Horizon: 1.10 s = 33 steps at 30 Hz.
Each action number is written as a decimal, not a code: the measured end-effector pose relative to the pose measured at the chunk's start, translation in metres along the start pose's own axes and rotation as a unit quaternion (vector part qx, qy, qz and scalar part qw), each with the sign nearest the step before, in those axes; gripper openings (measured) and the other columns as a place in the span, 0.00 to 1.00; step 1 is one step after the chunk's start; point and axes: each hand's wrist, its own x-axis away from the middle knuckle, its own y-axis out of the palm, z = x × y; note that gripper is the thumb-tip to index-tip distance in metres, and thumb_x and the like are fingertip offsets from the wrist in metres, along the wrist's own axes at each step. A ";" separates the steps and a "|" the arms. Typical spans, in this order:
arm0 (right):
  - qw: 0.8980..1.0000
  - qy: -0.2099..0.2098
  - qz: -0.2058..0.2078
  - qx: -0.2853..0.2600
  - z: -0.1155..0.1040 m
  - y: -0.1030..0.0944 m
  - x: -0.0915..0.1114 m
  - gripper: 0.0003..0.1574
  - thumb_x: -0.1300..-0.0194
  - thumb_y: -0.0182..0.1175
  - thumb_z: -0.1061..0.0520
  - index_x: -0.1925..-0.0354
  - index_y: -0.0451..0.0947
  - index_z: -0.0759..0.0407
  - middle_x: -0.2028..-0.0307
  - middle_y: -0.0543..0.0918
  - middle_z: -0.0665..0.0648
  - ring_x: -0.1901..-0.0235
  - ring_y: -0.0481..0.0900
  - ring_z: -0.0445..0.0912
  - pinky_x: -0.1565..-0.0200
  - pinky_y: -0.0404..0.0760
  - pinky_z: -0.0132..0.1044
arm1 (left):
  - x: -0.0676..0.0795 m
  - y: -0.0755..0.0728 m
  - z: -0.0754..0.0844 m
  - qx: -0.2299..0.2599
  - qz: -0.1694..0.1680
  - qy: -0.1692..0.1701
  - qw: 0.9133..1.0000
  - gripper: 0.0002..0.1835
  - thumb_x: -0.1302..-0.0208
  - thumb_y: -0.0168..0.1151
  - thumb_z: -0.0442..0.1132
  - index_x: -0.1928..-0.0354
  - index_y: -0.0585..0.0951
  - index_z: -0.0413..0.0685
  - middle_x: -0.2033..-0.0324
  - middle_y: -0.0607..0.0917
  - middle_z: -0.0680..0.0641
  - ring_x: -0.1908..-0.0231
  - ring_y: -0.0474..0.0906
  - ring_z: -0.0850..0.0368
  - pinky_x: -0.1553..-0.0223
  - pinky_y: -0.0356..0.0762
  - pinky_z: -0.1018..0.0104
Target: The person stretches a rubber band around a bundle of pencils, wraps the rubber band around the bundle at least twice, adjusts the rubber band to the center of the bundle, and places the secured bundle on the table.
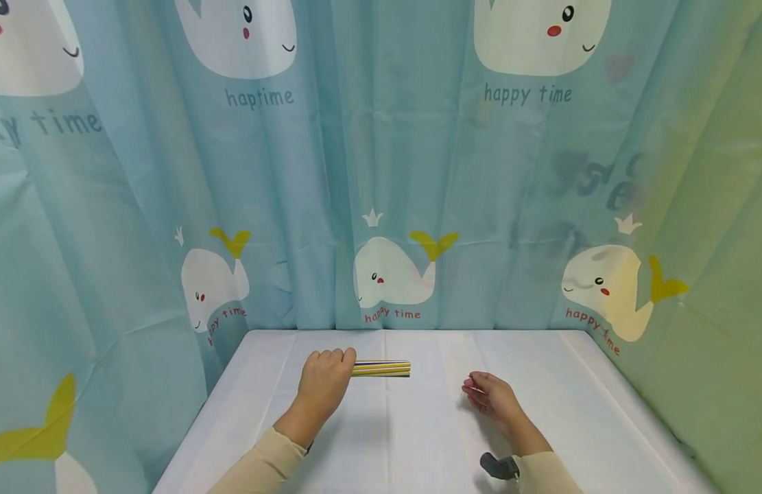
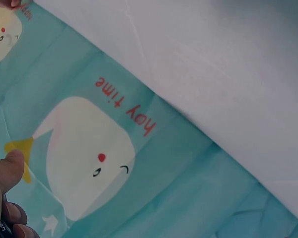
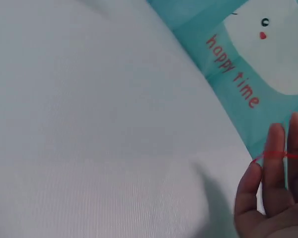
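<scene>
In the head view my left hand (image 1: 324, 384) grips a bundle of striped pencils (image 1: 382, 368), yellow and dark, held level above the table. Their flat ends point right; the rest is hidden in the fist. The left wrist view shows only the thumb and some fingertips of the left hand (image 2: 10, 193), around a dark pencil end (image 2: 4, 230). Apart from the bundle, to its right, my right hand (image 1: 492, 398) has its fingers bent and spread. A thin red rubber band (image 3: 274, 154) runs across the fingers of the right hand (image 3: 273, 198) in the right wrist view.
A white-covered table (image 1: 418, 425) lies beneath both hands. Blue-green curtains (image 1: 319, 171) with whale prints enclose its back and sides. A black wrist device (image 1: 499, 466) sits at the right cuff.
</scene>
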 end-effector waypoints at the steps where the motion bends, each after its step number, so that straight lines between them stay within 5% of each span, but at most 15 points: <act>1: 1.000 0.005 -0.002 -0.031 -0.001 0.000 0.000 0.14 0.26 0.48 0.61 0.49 0.69 0.71 0.63 0.83 0.58 0.62 0.84 0.47 0.54 0.79 0.43 | 0.000 0.000 0.000 0.000 0.000 0.000 1.000 0.15 0.53 0.75 0.33 0.67 0.76 0.45 0.81 0.78 0.48 0.83 0.73 0.55 0.82 0.62 0.66; 6: 0.989 0.002 -0.040 -0.144 -0.008 -0.003 0.003 0.17 0.25 0.41 0.66 0.42 0.64 0.71 0.60 0.83 0.58 0.58 0.84 0.48 0.52 0.80 0.43 | 0.001 0.001 0.000 0.000 0.004 0.002 1.000 0.15 0.53 0.74 0.32 0.67 0.76 0.45 0.82 0.77 0.48 0.84 0.73 0.55 0.83 0.62 0.66; 11: 0.981 -0.007 -0.089 -0.171 -0.014 -0.004 0.007 0.26 0.29 0.40 0.72 0.35 0.64 0.67 0.49 0.81 0.59 0.50 0.82 0.51 0.57 0.81 0.39 | 0.003 0.003 0.000 0.001 0.001 0.001 1.000 0.15 0.53 0.74 0.32 0.67 0.76 0.45 0.81 0.78 0.48 0.84 0.73 0.55 0.82 0.63 0.66; 21: 0.980 -0.034 -0.188 -0.056 -0.029 0.013 0.016 0.44 0.34 0.57 0.68 0.26 0.49 0.63 0.40 0.76 0.59 0.50 0.82 0.50 0.66 0.82 0.34 | 0.002 0.003 0.003 0.007 -0.009 0.000 1.000 0.15 0.52 0.75 0.33 0.65 0.78 0.45 0.79 0.80 0.47 0.82 0.75 0.54 0.81 0.65 0.66; 28: 0.962 -0.057 -0.268 -0.009 -0.046 0.042 0.028 0.47 0.32 0.56 0.67 0.24 0.44 0.54 0.33 0.65 0.70 0.47 0.80 0.55 0.68 0.83 0.38 | -0.003 -0.003 0.011 0.017 0.020 0.014 1.000 0.13 0.52 0.73 0.30 0.68 0.77 0.45 0.81 0.78 0.48 0.83 0.73 0.54 0.82 0.63 0.65; 33: 0.950 -0.083 -0.298 0.047 -0.060 0.067 0.038 0.56 0.39 0.64 0.66 0.23 0.44 0.51 0.34 0.66 0.70 0.51 0.82 0.53 0.66 0.83 0.50 | -0.008 -0.007 0.016 0.019 0.041 0.028 0.999 0.12 0.51 0.72 0.30 0.70 0.76 0.46 0.82 0.77 0.49 0.85 0.70 0.56 0.83 0.60 0.66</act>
